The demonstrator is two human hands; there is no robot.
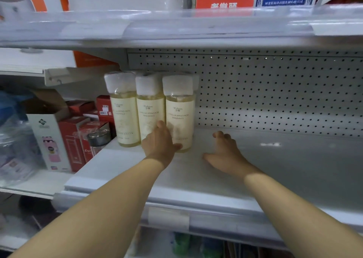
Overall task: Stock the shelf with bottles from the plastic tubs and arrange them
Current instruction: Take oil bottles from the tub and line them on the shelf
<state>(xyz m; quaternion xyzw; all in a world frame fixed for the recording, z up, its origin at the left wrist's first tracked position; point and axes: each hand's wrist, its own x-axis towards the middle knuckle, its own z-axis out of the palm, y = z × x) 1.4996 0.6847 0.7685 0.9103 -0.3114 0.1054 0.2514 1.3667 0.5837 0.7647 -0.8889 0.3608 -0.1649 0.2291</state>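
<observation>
Three pale yellow bottles with cream labels and wrapped white caps stand in a row at the left of the white shelf [255, 169]: left bottle [123, 116], middle bottle [150, 110], right bottle [180, 116]. More caps show behind them. My left hand [160, 141] lies flat against the lower front of the middle and right bottles, with the thumb across the right bottle's base. My right hand [225, 151] rests palm down on the shelf just right of the bottles, fingers spread and holding nothing.
A perforated back panel [275, 92] closes the shelf behind. The upper shelf's edge [176, 27] hangs overhead with boxes on it. To the left, a lower shelf holds red boxes [72, 139], a white carton [49, 135] and a jar [99, 139].
</observation>
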